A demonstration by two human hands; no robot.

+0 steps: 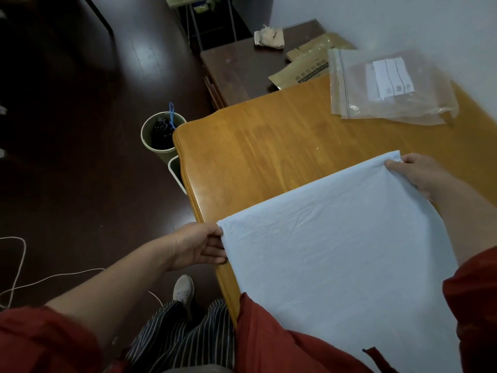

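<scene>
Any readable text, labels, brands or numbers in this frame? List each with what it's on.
Nothing can be quoted as it reads.
Olive-brown packet: a row of printed characters, too blurred to read.
White labels inside the clear zip bag: small dark square codes and print, too small to read.
Pale blue cloth: no print visible.
Wooden table: no markings.

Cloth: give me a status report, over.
Left hand grips one corner of the cloth. Right hand pinches the other. Cloth spread on table, plastic bag lying apart.
</scene>
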